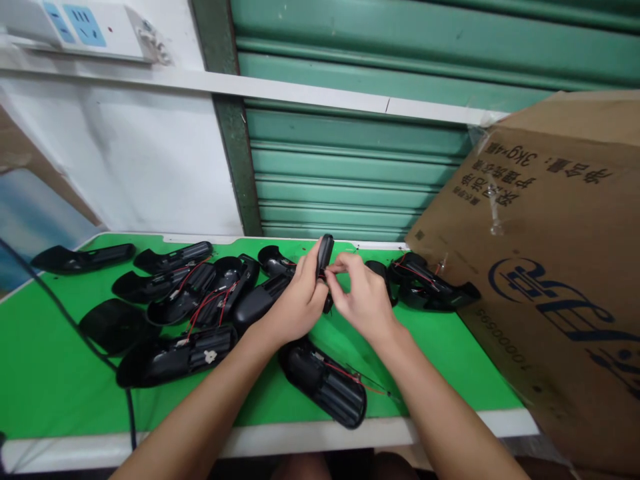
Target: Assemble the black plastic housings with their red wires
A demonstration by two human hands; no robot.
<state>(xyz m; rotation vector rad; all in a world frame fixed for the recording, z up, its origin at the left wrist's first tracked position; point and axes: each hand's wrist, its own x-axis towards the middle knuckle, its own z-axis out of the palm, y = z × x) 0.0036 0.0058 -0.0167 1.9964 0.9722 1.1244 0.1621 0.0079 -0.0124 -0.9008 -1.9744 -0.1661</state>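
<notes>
While a black casing (326,251) is being gripped mid-frame by the left hand (297,307), probably for steadiness, it's being worked at by the pinched right hand (367,300); more casings (327,388) are being kept handy around the counter (435,367).

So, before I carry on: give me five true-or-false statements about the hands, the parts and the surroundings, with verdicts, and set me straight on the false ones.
1. The left hand holds a black part above the green bench top. True.
2. The right hand lies flat on the bench top. False: it is raised, its thumb and forefinger together at the held part.
3. The printing on the cardboard box appears upside down. True.
4. The black shell nearest the front edge has no wire. False: a red wire runs over it.
5. The power socket is on the green shutter. False: it is at the white wall, upper left.
</notes>
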